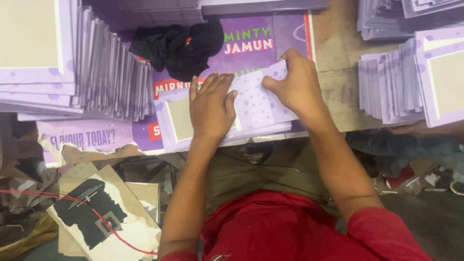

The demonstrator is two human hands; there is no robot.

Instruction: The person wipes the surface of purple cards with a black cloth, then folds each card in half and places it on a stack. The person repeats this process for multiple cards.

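Your left hand (210,107) lies flat, fingers together, pressing down the small stack of pale purple dotted card sheets (256,107) at the near table edge, seemingly to keep it from sliding. Your right hand (296,82) pinches the top sheet's far corner between thumb and fingers, beside the black cloth (176,46)

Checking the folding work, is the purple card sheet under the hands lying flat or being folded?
Being folded: the right hand bends the purple card sheet's flap over, while the left hand presses it flat onto the small stack.
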